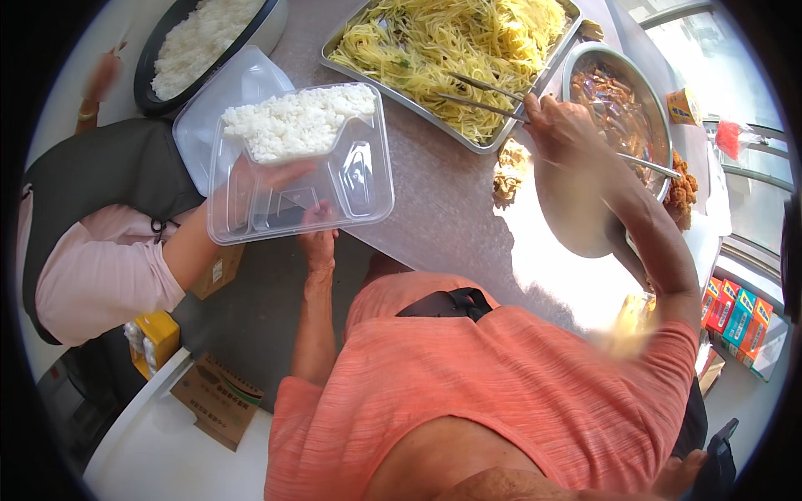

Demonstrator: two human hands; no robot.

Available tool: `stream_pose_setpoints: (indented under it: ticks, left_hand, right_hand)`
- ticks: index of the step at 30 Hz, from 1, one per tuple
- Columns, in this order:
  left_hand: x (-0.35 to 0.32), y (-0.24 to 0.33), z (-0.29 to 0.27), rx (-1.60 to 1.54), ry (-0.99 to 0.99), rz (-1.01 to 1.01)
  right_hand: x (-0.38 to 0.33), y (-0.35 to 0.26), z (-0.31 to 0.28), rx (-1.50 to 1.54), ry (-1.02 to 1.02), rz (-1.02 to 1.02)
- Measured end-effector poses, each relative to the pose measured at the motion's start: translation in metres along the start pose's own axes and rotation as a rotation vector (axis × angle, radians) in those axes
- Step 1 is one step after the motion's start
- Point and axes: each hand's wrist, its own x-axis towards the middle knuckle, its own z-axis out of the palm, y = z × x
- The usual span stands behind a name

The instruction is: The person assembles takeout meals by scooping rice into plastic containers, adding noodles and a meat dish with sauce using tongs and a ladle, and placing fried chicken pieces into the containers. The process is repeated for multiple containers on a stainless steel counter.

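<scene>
Lunch box (368, 188): on co-worker's hand (269, 174), w/ rice (292, 125)
L hand (318, 242): arm fwd, at box's near edge; can't tell grip
R hand (551, 128): arm bent, fist round metal tongs (489, 87), over potato shreds (418, 54)

Rice tub (269, 32) left; shredded-potato pan (401, 108) right of it, on the table (426, 188); bowl (610, 55) right of pan; compartment container (355, 171) nearer.

Your shirt (501, 367) is streaked coral; shreds (455, 46) at twelve o'clock are yellow; rice (292, 121) at eleven is white.
</scene>
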Motion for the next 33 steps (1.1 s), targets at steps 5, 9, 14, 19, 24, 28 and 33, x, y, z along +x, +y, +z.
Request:
stream_pose_setpoints:
  ticks: [5,9,14,19,24,28,33]
  left_hand:
    - [0.014,-0.021,-0.03,0.043,0.044,0.069]
    - [0.007,-0.005,-0.026,-0.163,0.083,0.005]
    - [0.01,-0.007,-0.021,-0.072,0.103,-0.072]
    - [0.01,-0.002,-0.008,0.185,-0.045,-0.088]
    - [0.002,0.002,-0.002,0.234,-0.074,-0.067]
    - [0.001,0.006,0.008,0.336,-0.191,-0.07]
    - [0.004,-0.001,0.016,0.265,-0.118,-0.104]
  right_hand:
    - [0.031,-0.008,0.038,0.124,0.086,0.177]
    - [0.022,-0.009,0.016,0.338,0.074,0.288]
    - [0.02,0.021,0.049,0.514,0.12,0.493]
    - [0.034,0.005,0.053,0.806,0.136,0.311]
    - [-0.006,-0.035,0.031,0.443,0.194,0.217]
    - [0.006,-0.045,0.06,0.312,0.249,0.268]
    - [0.053,-0.046,0.077,0.378,0.317,0.243]
